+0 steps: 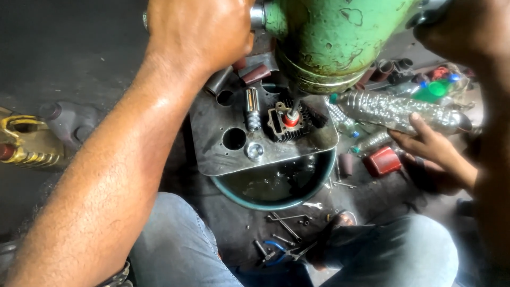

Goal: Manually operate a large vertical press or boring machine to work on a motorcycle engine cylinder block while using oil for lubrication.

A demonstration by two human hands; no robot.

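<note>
My left hand (199, 32) is closed around a metal handle (257, 16) on the left side of a worn green machine head (329, 37). My right hand (457, 29) is dark and in shadow against the machine's right side by a grey knob (427, 8); its grip is unclear. Below the head, a spindle with a red collar (290, 118) goes down into a finned engine cylinder (289, 127). The cylinder stands on a steel plate with round holes (223, 154), which lies over a teal basin of dark liquid (276, 199).
Another person's hand (427, 143) holds a clear plastic bottle (393, 109) at the right. A chrome sleeve (252, 109) lies on the plate. A red box (382, 160), wrenches (287, 223), blue-handled pliers (276, 247) and a yellow part (21, 143) lie around my knees.
</note>
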